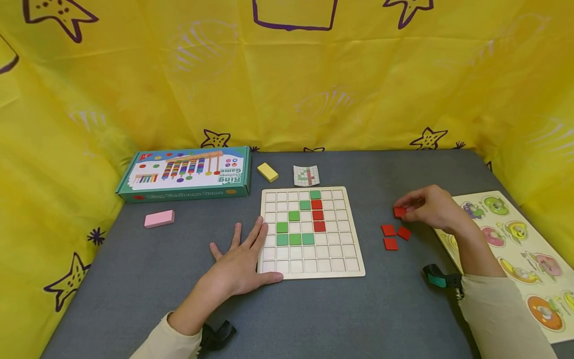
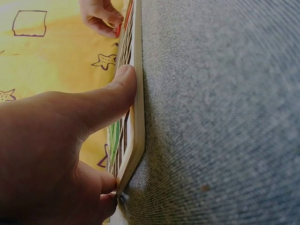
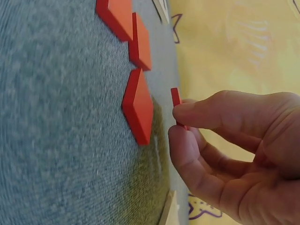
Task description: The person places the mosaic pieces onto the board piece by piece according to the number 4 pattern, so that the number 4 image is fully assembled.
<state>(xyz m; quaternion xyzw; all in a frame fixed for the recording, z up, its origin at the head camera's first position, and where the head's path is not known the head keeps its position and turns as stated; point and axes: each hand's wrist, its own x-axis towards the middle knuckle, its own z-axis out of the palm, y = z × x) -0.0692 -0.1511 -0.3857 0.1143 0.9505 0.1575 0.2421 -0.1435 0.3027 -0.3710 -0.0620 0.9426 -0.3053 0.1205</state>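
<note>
My right hand (image 1: 432, 207) pinches a red square tile (image 3: 176, 96) between thumb and fingers, raised off the tabletop. Just below it, in the head view, several loose red tiles (image 1: 390, 244) lie flat. With fingers spread, my left hand (image 1: 239, 264) rests at the left edge of a pale grid board (image 1: 314, 275), its thumb (image 2: 119, 86) laid over the front rim. On the board, green tiles (image 1: 295, 239) form a diagonal and a short row, and a column of red tiles (image 1: 318, 215) stands right of the diagonal. A small pattern card (image 1: 306, 176) lies behind the board.
A green Ring Challenge Game box (image 1: 184, 174) sits at the back left. Near it lie a pink block (image 1: 159, 219) and a yellow block (image 1: 267, 172). A fruit picture board (image 1: 515, 249) lies under my right forearm. Yellow cloth (image 1: 287, 89) hangs behind the table.
</note>
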